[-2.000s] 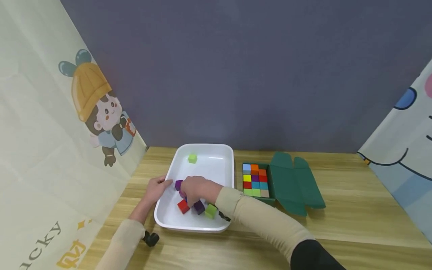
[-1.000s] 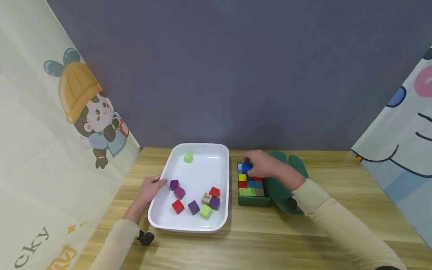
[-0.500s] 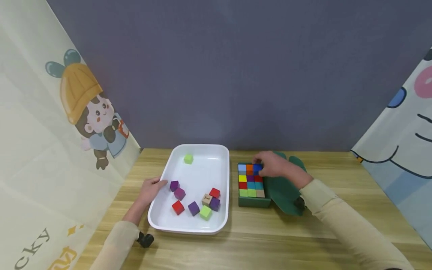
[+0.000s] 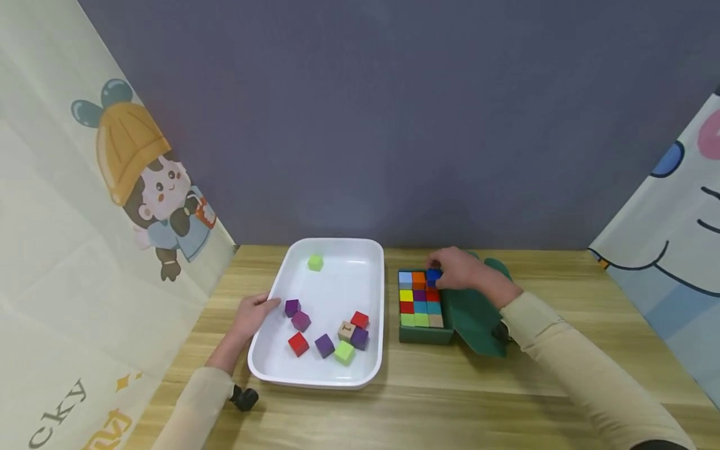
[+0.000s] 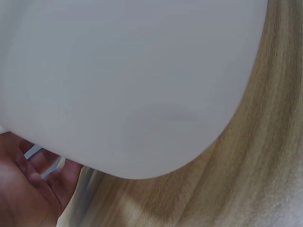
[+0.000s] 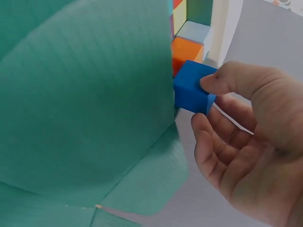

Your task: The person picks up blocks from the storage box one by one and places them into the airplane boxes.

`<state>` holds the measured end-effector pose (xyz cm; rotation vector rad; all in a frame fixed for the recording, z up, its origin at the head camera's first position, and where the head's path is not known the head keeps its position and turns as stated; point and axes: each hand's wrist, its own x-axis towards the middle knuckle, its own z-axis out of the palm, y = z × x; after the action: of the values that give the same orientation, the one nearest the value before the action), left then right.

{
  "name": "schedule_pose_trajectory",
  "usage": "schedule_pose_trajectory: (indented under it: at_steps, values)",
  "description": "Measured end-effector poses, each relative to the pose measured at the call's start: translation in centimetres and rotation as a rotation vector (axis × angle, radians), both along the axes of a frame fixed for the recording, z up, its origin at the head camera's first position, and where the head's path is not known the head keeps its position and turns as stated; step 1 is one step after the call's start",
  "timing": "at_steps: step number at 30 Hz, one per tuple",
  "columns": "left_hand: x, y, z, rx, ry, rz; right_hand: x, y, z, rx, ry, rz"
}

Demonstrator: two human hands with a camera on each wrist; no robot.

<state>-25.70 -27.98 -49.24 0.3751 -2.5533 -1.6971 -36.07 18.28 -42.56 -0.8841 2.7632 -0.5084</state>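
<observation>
My right hand [image 4: 458, 269] pinches a blue cube [image 6: 191, 85] between thumb and fingers. The cube is at the far right corner of the green cardboard box [image 4: 425, 336], beside an orange cube [image 6: 184, 53]. Rows of coloured cubes fill the rest of that box. At the left, my left hand [image 4: 251, 317] grips the rim of a white tray [image 4: 254, 362], thumb on top and fingers beneath. Inside the tray lie several loose cubes, among them a red cube [image 4: 298, 344], a wooden cube [image 4: 346, 331] with a dark mark and a light green cube [image 4: 315, 262].
The box's green lid [image 4: 475, 319] lies folded out to the right, partly under my right forearm. Both containers stand on a wood-grain table [image 4: 427, 400]. A dark grey wall [image 4: 394, 125] rises behind, with printed curtains at both sides.
My right hand has gone from the tray to the box with the blue cube, then shifted right from over the orange cube to the far right corner. The left hand stays on the tray rim.
</observation>
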Motion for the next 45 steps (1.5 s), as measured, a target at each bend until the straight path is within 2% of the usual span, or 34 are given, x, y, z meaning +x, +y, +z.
schedule_pose_trajectory:
  at_steps: [8, 18, 25, 38, 45]
  values:
    - [-0.1, -0.3, -0.3, 0.015, -0.008, 0.003, -0.9, -0.3, -0.9, 0.04, 0.012, -0.01]
    - [-0.3, -0.5, -0.3, 0.009, 0.02, 0.016, -1.2, -0.7, -1.4, 0.054, 0.026, 0.004]
    - [-0.2, -0.5, -0.4, 0.015, 0.01, 0.006, -1.3, -1.0, -1.7, 0.093, 0.016, -0.012]
    - [0.1, -0.9, -0.1, 0.01, -0.005, 0.014, -0.6, -1.5, -1.7, 0.05, 0.03, -0.034]
    - [0.1, -1.0, -0.1, 0.018, -0.014, -0.015, 0.4, -2.1, -1.2, 0.022, 0.068, -0.025]
